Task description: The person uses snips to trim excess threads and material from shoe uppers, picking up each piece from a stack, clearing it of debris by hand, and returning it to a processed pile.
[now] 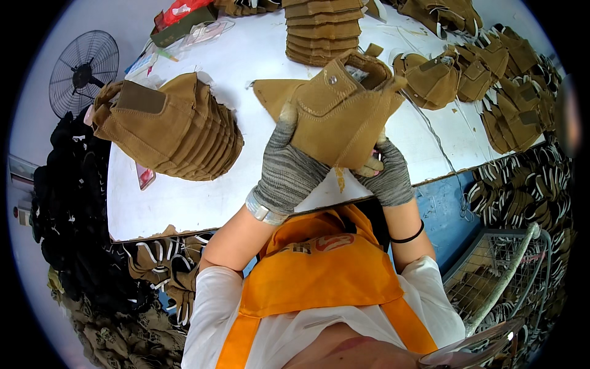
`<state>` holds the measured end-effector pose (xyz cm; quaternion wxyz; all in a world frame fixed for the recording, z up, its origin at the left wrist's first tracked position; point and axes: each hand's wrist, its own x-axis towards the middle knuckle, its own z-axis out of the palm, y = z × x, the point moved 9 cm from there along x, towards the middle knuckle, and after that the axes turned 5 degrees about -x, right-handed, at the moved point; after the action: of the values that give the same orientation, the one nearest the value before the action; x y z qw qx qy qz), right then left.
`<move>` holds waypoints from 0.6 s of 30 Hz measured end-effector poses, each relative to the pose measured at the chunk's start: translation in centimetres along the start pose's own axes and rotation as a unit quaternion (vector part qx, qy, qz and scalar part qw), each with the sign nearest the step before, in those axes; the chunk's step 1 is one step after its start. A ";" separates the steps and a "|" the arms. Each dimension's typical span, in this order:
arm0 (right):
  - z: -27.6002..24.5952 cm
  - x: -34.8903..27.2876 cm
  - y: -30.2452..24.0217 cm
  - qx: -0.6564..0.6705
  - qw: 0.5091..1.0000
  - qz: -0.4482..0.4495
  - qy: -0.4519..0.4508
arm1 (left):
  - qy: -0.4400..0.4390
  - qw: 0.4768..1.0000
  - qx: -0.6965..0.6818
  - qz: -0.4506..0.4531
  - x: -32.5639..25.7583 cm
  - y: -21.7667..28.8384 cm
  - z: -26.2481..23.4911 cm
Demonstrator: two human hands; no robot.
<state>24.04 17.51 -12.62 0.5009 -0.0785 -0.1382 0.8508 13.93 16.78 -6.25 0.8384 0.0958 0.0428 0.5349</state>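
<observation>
- Tan, suede-like material makes up the tan upper (335,126), which is lifted above the white table (184,212) between both hands, its collar opening toward 1 o'clock and a pointed flap (273,93) reaching out toward 10.
- Judging by its size against the hands, it should be light; the body looks thick and fairly stiff, holding a rounded shape, while the flap looks floppier and likely to bend.
- Napped surface and knit gloves should give good friction, so slipping seems unlikely; nothing about it looks fragile, though the stitched edges and the small metal stud (334,80) deserve no hard pulling.
- Best hold, I judge: the firm side walls at 8 and 4 o'clock, leaving the collar and flap free.
- Left hand (284,169), in a grey glove, sits at 8 o'clock of the piece, pinching its left side: thumb upright along the outer face, the other fingers mostly hidden beneath.
- Right hand (392,175), gloved alike, sits at 5 o'clock, closed about the lower right edge with fingers curled; how firmly it squeezes I cannot tell.
- Relative to the grip, most of the body rises toward 12 o'clock; one stack of similar pieces (178,132) stands apart at 9, another stack (322,34) just beyond at 12.
</observation>
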 end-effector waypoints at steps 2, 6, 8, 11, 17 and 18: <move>-0.4 -0.1 1.5 0.036 0.999 0.040 0.009 | -0.076 0.997 0.005 0.011 -0.7 0.2 1.7; -2.8 -1.0 4.7 0.011 0.990 0.100 0.093 | -0.066 0.983 0.157 0.071 -1.9 1.3 1.5; -4.9 -1.4 4.9 -0.074 0.981 0.105 0.145 | -0.050 0.988 0.129 0.069 -1.8 1.6 1.4; -4.1 -2.3 -2.5 -0.190 0.961 -0.067 0.189 | -0.043 0.983 0.160 0.083 -1.9 2.2 1.2; 9.7 -6.9 -12.9 -0.542 0.761 -0.352 0.058 | -0.014 0.882 0.449 0.143 -1.9 3.1 -1.8; 12.0 -7.4 -12.8 -0.642 0.652 -0.400 0.056 | -0.013 0.890 0.435 0.134 -1.8 2.4 -1.0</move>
<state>35.04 15.12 2.73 0.6245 -0.3645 -0.6395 0.2610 10.84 16.25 -6.74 0.6335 0.4626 0.2469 0.5689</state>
